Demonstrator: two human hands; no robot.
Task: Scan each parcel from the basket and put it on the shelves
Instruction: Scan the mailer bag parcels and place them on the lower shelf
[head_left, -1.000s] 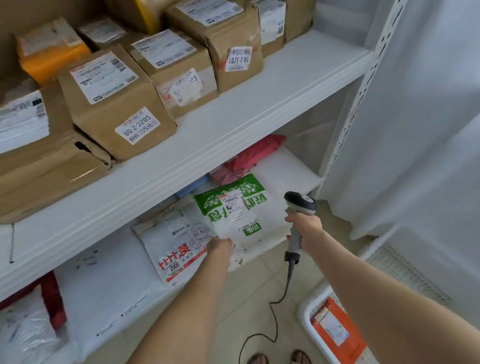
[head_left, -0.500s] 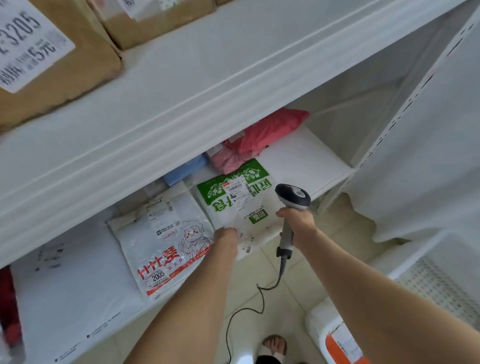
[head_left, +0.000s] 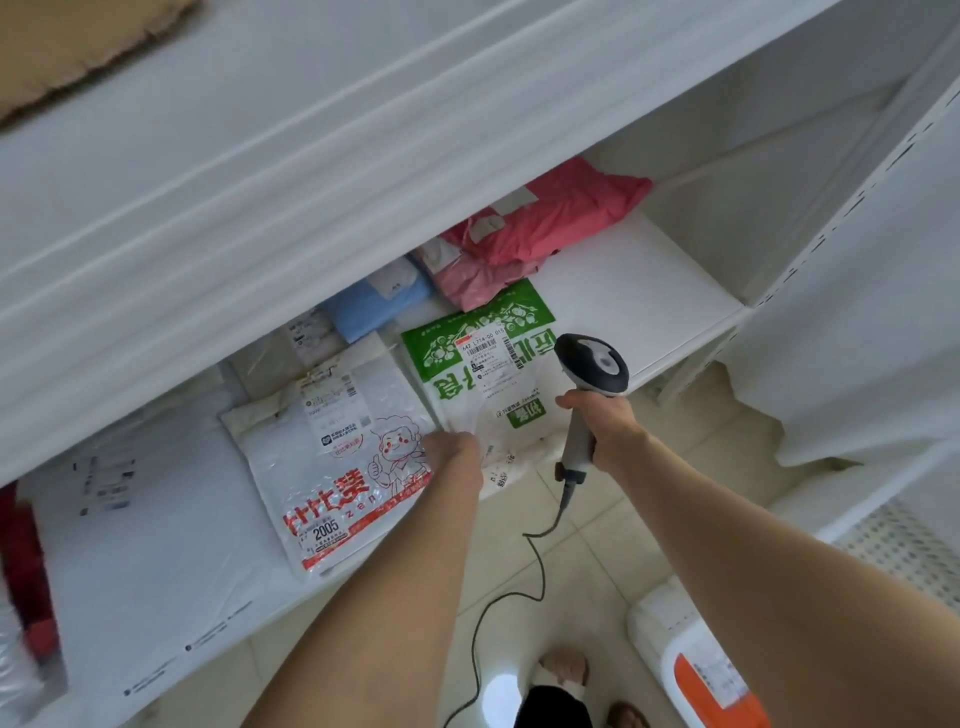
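Observation:
A green-and-white parcel bag (head_left: 483, 364) with a shipping label lies flat on the lower shelf (head_left: 644, 291). My left hand (head_left: 454, 454) grips its near edge, fingers hidden under the knuckles. My right hand (head_left: 605, 426) holds the grey handheld scanner (head_left: 589, 374) by its handle, head just right of the parcel's label. The scanner cable (head_left: 519, 582) hangs to the floor. A white bag with red print (head_left: 337, 457) lies left of the green one. The white basket (head_left: 670, 629) stands at bottom right with an orange parcel (head_left: 711, 686) inside.
Pink bags (head_left: 540, 223) and a blue bag (head_left: 374, 301) lie at the back of the lower shelf. A large white bag (head_left: 140, 519) lies at left. The upper shelf board (head_left: 363, 130) overhangs. A perforated upright (head_left: 852, 208) stands right. Feet show on the tiled floor (head_left: 587, 545).
My view has dropped and closed in on the lower shelf, so the cardboard boxes above left the frame. Both hands keep their hold, with the green parcel lying further in on the shelf.

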